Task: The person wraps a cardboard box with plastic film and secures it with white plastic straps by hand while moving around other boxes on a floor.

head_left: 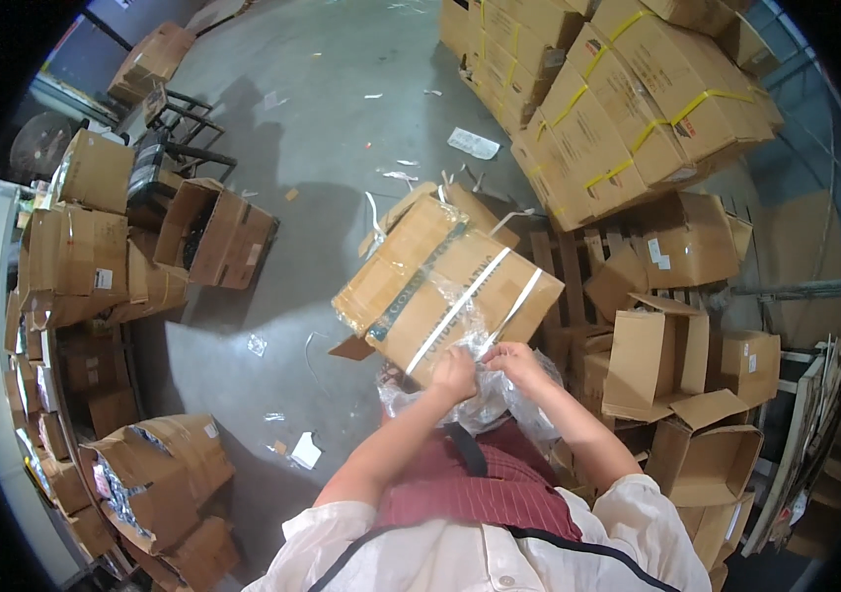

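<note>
A large brown cardboard box (366, 294) stands tilted in front of me, with clear tape and a dark printed band across its top. Two white straps (454, 313) run over it. At its near edge, crumpled clear plastic (517, 407) bunches up under both hands. My left hand (455, 375) is closed, gripping the plastic close to a strap's end. Just beside it, my right hand (513, 362) pinches the same plastic near the second strap. Fingertips are partly hidden, so a strap end between them cannot be made out.
Strapped cartons (628, 109) are stacked at the far right. Open boxes (652, 360) crowd the right side by a wooden pallet (566, 271). More cartons (75, 261) fill shelves at left, near an open brown box (233, 237). Paper scraps (474, 144) litter the grey floor.
</note>
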Demonstrator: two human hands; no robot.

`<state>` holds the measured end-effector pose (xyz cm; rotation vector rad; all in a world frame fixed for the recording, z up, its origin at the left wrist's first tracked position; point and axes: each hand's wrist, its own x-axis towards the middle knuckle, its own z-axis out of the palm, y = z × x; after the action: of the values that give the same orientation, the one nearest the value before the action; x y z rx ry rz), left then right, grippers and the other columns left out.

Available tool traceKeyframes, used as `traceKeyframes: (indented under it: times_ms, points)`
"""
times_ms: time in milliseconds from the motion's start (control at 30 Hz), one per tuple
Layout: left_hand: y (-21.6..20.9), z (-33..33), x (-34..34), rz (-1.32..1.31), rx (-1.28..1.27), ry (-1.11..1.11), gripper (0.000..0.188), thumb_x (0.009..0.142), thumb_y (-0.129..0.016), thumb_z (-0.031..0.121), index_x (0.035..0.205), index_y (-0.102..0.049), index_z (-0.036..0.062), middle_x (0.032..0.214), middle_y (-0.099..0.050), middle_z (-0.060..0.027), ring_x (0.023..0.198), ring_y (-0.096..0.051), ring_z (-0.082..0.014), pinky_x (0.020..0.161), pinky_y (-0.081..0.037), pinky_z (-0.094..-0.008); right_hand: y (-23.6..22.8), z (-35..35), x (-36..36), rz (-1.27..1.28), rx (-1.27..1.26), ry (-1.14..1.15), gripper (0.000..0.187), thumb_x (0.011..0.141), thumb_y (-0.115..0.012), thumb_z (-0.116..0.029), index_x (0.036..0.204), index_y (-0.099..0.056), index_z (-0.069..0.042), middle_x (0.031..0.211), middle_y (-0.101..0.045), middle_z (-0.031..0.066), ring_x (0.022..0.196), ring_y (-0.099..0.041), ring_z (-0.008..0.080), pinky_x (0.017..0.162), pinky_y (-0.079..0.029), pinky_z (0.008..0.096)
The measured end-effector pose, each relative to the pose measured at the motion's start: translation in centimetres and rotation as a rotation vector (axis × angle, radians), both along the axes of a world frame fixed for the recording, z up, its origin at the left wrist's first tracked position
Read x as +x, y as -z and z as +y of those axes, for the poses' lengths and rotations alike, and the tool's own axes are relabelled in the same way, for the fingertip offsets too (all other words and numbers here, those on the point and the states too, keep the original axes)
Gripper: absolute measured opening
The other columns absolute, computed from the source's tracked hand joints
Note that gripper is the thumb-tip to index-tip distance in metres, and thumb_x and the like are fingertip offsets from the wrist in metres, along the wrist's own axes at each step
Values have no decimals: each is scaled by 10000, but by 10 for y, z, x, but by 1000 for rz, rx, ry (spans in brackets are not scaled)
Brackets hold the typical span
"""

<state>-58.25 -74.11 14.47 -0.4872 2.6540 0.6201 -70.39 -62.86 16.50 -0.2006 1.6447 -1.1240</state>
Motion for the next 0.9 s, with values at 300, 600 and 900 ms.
traceKeyframes:
  times_ms: [300, 600, 900]
  points:
    - [9, -68, 36, 285, -42, 12, 297, 697, -601, 137, 941, -584, -31, 914, -615, -209, 860, -606, -323, 736, -499, -428, 9, 69, -61, 534, 175, -251, 418, 736, -729, -232, 1126, -662, -97, 980, -699, 136, 844, -682, 248, 756, -516, 354]
    - [-5, -211, 123, 27, -81, -345, 113, 722, -575, 136, 782, -625, 54, 772, -645, -208, 772, -634, -393, 705, -506, -488, -86, 156, -156, 1104, 702, -168, 325, 805, -621, -209, 1087, -635, -48, 983, -651, 227, 935, -616, 407, 802, -491, 469]
    - [-74, -205, 122, 93, 31, -439, 236, 693, -607, 185, 885, -664, 60, 803, -665, -147, 785, -630, -353, 704, -506, -432, -81, 106, -136, 847, 31, 439, 289, 870, -635, -172, 1104, -657, -4, 1027, -685, 158, 874, -657, 224, 833, -502, 304]
